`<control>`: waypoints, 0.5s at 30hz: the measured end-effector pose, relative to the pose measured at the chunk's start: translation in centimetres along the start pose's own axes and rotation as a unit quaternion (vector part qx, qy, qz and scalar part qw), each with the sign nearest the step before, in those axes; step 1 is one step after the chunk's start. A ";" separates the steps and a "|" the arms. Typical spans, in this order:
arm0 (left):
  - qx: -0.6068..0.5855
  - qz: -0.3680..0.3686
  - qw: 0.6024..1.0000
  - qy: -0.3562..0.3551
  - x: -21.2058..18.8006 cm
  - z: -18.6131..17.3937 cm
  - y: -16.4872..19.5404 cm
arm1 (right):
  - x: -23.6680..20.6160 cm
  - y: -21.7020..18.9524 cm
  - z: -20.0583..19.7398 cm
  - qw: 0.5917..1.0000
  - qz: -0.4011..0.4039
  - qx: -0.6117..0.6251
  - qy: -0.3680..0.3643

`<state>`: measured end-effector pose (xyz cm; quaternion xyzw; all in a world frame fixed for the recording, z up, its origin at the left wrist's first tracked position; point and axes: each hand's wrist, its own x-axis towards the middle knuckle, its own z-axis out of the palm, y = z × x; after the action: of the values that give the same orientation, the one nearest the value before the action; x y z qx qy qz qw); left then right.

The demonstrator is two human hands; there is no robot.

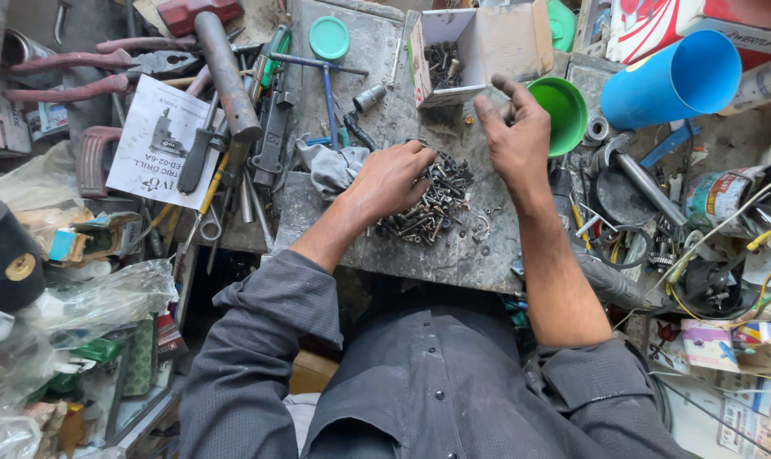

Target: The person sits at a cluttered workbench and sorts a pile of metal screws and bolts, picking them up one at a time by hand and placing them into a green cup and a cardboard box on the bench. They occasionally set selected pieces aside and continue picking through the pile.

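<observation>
Several risks are showing around the pile you are sorting:

1. Your left hand (394, 180) is resting with fingers curled down into the heap of dark screws and bolts (428, 202) in the middle of the grey surface (453, 255). Whether it is pinching one I cannot tell, since the fingertips are buried. Raking through sharp threads like that is risking a nick or a jab.

2. Your right hand (514, 134) is hovering open, fingers spread, holding nothing, just in front of the small cardboard box (480, 47) that is lying tipped on its side with fasteners inside. A careless brush is likely to knock it and spill those back into the heap.

3. Loose washers and screws (480, 228) are lying apart from the heap, toward the near edge. A sweep of your forearm could be sending them off the edge into the clutter below.

4. The green funnel (562, 110) is sitting just beside your right wrist, with the blue tube (674, 81) beyond it; either could roll if bumped.

5. The grey rag (330, 168) is touching the heap's left side, and small parts may be hiding in its folds.
</observation>
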<state>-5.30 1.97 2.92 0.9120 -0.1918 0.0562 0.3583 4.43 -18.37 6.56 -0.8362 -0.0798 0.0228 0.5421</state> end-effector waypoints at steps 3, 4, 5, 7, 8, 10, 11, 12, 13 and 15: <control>0.020 -0.024 0.999 -0.027 0.3 0.2 -0.9 | -2.9 1.0 -0.2 0.997 -0.024 -0.068 -0.011; 0.013 -0.018 1.000 -0.022 0.2 0.4 -1.3 | -4.2 1.8 -0.2 0.992 0.008 -0.122 -0.020; 0.008 -0.012 1.000 -0.016 0.3 0.5 -1.7 | -5.4 2.7 -0.2 0.984 0.038 -0.174 -0.029; 0.000 -0.010 1.000 -0.013 0.2 0.9 -2.3 | -8.1 4.5 -0.3 0.968 0.113 -0.215 -0.056; -0.002 -0.013 1.000 -0.016 0.3 1.0 -2.5 | -9.1 5.4 -0.3 0.966 0.055 -0.244 -0.072; -0.002 -0.015 1.000 -0.022 0.4 1.2 -2.5 | -10.7 6.8 -0.3 0.948 -0.061 -0.297 -0.099; -0.001 -0.014 1.000 -0.023 0.5 1.2 -2.4 | -11.2 7.3 -0.4 0.941 -0.077 -0.315 -0.097; 0.000 -0.014 1.000 -0.023 0.5 1.2 -2.3 | -11.6 7.6 -0.3 0.933 -0.095 -0.334 -0.095; 0.001 -0.014 1.000 -0.021 0.6 1.2 -2.1 | -12.0 7.8 -0.3 0.924 -0.112 -0.353 -0.094; 0.002 -0.013 1.000 -0.019 0.6 1.0 -1.7 | -12.6 7.7 -0.7 0.912 -0.134 -0.371 -0.111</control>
<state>-4.11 2.22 1.21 0.9160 -0.1868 0.0351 0.3534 -7.07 -24.11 -0.77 -0.9508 -0.2533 0.0110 0.1783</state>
